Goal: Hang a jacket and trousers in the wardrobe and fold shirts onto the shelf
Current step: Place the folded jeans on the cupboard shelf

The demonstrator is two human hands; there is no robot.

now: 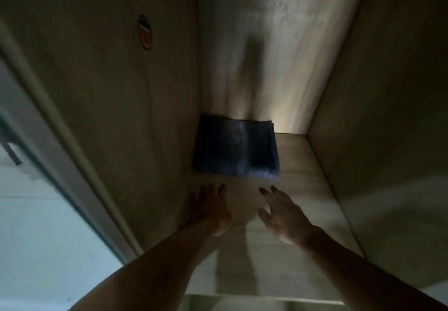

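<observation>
Both hands are empty, each grip spread with straight fingers and holding nothing. The left hand lies low over the shelf, palm down, fingers pointing toward 12 o'clock; whether it touches the board cannot be told in the dim, blurred light. The right hand sits at 3 o'clock of the left, near it but apart, its fingers fanned and aimed toward 11 o'clock. Both bare forearms run back toward 6 o'clock and out of the bottom edge.

At 12 o'clock of the hands, near the fingertips but not touching them, a folded blue shirt lies flat on the shelf. Its left edge is against or just beside the left wall of the wardrobe, and its far edge is close to the back panel. The shelf to the shirt's 3 o'clock runs on to the right wall.

On the left wall, toward 10 o'clock of the shirt, is a small round sticker. Farther toward 9 o'clock stands the wardrobe's front edge, with pale floor beyond it.
</observation>
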